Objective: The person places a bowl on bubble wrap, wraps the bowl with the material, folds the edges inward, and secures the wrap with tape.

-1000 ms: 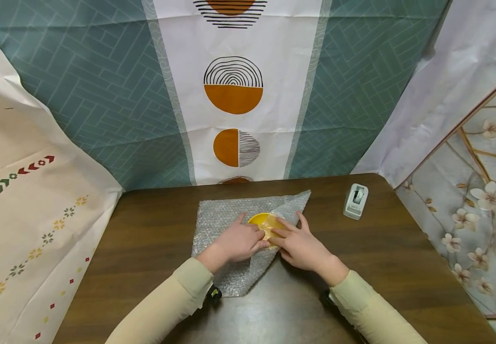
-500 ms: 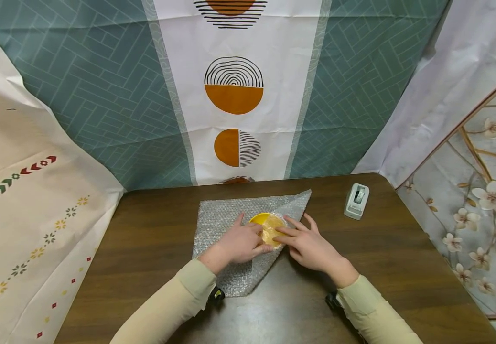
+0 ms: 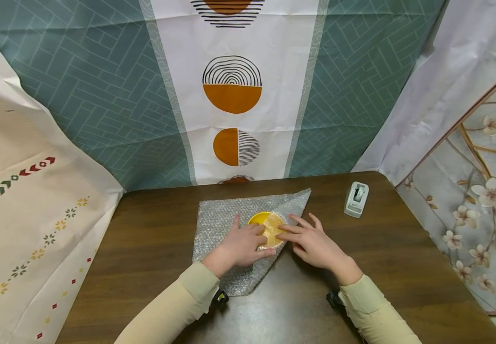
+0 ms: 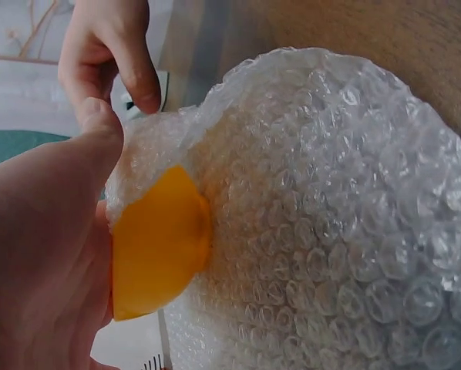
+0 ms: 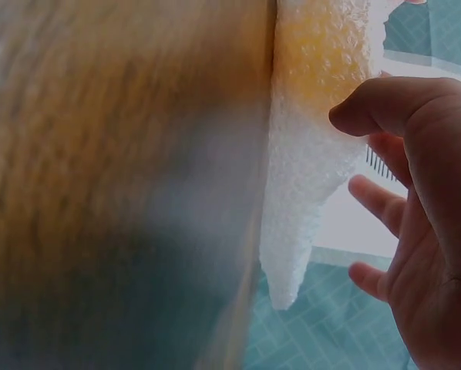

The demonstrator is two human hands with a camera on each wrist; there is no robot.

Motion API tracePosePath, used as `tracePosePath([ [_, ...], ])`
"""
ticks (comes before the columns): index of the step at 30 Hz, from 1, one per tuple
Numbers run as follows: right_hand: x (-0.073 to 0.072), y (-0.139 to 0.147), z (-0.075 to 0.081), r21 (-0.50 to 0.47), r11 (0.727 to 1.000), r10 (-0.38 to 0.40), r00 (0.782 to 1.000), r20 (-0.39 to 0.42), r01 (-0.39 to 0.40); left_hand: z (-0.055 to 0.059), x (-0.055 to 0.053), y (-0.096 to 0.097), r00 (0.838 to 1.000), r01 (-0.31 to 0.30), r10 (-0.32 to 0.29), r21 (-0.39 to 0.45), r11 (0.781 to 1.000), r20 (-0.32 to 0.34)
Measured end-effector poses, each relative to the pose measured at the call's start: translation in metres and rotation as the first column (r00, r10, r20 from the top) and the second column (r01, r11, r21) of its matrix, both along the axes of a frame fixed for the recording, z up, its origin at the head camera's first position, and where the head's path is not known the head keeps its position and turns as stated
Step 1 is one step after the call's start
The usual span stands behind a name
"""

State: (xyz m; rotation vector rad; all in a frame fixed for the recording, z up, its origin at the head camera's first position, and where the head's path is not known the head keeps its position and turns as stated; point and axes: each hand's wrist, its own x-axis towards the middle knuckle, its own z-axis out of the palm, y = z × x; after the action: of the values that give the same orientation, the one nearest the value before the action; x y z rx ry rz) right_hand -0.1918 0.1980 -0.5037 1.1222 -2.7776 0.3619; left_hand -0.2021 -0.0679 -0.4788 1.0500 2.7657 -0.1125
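Note:
A yellow bowl (image 3: 257,218) stands upright on a sheet of bubble wrap (image 3: 218,217), one corner of which is folded over its right part. My left hand (image 3: 240,244) lies over the bowl's near left side, its fingers extended onto the folded wrap across the opening. In the left wrist view the bowl's side (image 4: 161,250) shows bare below the fold. At the bowl's right, my right hand (image 3: 317,244) has its fingers spread, the tips at the folded wrap; whether they all touch it cannot be told. The right wrist view shows the wrap (image 5: 307,169) standing up beside that hand.
A small white and grey device (image 3: 356,199), its kind unclear, lies toward the back right of the brown wooden table (image 3: 153,239). Patterned cloths hang behind the table (image 3: 235,157) and along both sides.
My right hand has drawn back a little to the right, uncovering more of the wrapped bowl. My left hand has shifted slightly toward me, its thumb reaching further right. The fold stays over the bowl.

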Motion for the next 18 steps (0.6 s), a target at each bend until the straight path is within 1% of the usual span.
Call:
tracePosePath([
  [5, -0.0003, 0.0016, -0.0014, -0.026, 1.0, 0.011, 1.0, -0.001, -0.011, -0.0029, -0.0008, 0.0006, 1.0, -0.005, 0.005, 0.0, 1.0, 0.016],
  [9, -0.0005, 0.0039, -0.0042, -0.048, 0.999, 0.005, 1.0, 0.013, -0.005, -0.0052, -0.0009, 0.0009, 1.0, -0.001, 0.001, 0.003, 1.0, 0.031],
  [15, -0.0016, 0.0063, -0.0075, -0.075, 0.997, 0.019, 1.0, -0.001, -0.019, -0.0016, 0.0007, 0.001, 0.999, -0.006, 0.005, 0.01, 1.0, 0.042],
  [16, -0.0018, 0.0064, -0.0077, -0.082, 0.996, 0.022, 1.0, 0.003, -0.021, -0.001, 0.0007, 0.0011, 0.999, -0.007, 0.006, 0.008, 1.0, 0.044],
  [18, -0.0021, 0.0067, -0.0076, -0.102, 0.995, 0.02, 0.999, 0.039, -0.016, -0.0004, 0.0005, 0.0013, 0.999, -0.007, 0.007, 0.005, 1.0, 0.049],
])
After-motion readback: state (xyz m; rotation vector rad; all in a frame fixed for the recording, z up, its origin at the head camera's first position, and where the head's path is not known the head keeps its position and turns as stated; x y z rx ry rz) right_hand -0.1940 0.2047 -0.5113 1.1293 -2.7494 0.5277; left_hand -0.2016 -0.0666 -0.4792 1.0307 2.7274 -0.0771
